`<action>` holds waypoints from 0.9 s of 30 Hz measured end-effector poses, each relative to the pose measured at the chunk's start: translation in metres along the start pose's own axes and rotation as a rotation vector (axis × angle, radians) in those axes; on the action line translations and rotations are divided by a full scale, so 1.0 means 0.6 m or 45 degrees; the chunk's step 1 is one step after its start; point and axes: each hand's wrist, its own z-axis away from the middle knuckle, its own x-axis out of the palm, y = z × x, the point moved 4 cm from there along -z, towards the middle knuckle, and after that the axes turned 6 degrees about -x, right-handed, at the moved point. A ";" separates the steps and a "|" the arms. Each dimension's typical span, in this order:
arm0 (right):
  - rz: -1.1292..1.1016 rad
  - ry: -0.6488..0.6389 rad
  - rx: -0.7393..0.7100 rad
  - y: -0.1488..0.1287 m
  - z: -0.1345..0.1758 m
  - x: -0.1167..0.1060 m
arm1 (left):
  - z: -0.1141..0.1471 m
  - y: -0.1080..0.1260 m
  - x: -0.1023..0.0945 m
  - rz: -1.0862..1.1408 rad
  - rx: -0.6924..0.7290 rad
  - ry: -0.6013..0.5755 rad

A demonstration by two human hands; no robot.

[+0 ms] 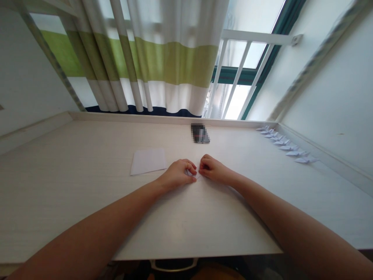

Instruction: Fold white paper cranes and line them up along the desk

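Note:
Near the middle of the table, my left hand (pixel 181 171) and my right hand (pixel 212 169) meet over a small piece of folded white paper (pixel 198 176). The left thumb and fingers pinch its left side; a ring shows on one finger. The right fingers are curled and pinch the paper's right side. Most of the paper is hidden by my fingers, so its exact shape cannot be made out. Just left of my left hand lies a stack of white paper sheets (pixel 148 161), flat on the table.
A dark, blurred-out object (pixel 200 133) lies at the table's back edge. Several white folded paper cranes (pixel 288 148) stand in a row at the right wall. The white table (pixel 72 167) has a raised back rim. Behind it hang a striped curtain (pixel 175 62) and a white railing (pixel 256 37).

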 end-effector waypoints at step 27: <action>0.038 -0.009 0.100 -0.008 -0.003 0.001 | -0.005 -0.003 0.004 -0.010 -0.028 0.097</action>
